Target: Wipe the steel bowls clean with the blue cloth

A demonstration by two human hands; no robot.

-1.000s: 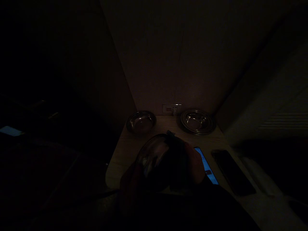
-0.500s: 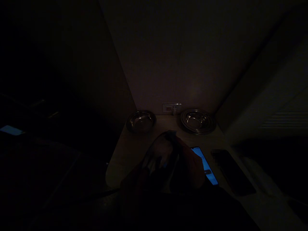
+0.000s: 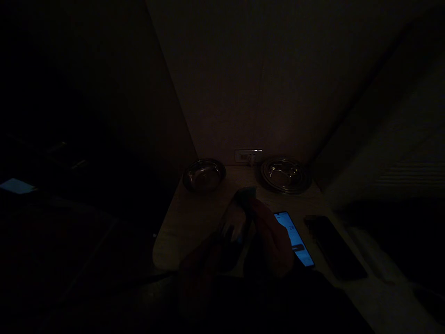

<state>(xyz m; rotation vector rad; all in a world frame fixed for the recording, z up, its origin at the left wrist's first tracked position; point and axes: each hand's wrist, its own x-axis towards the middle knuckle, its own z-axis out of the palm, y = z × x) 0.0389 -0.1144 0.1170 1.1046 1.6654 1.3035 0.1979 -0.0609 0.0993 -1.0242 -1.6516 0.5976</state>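
The picture is very dark. In front of me a shiny metal plate or shallow bowl (image 3: 234,223) is held tilted, nearly edge-on, over the small table. My left hand (image 3: 200,262) is closed on its lower left side. On the far side, my right hand (image 3: 274,239) presses a dark cloth (image 3: 246,194) against the metal, its fingers bent around the cloth. Shadow hides the fingertips and the lower part of the dish.
A round metal bowl (image 3: 204,188) sits at the table's back left, and stacked metal plates (image 3: 285,186) at the back right. A lit phone (image 3: 295,239) and a dark phone-like slab (image 3: 333,248) lie to the right. Behind is a wall socket (image 3: 243,156) with a plug.
The metal dish has turned from showing its broad face to nearly edge-on. My right hand with the cloth has shifted slightly left, uncovering more of the lit phone.
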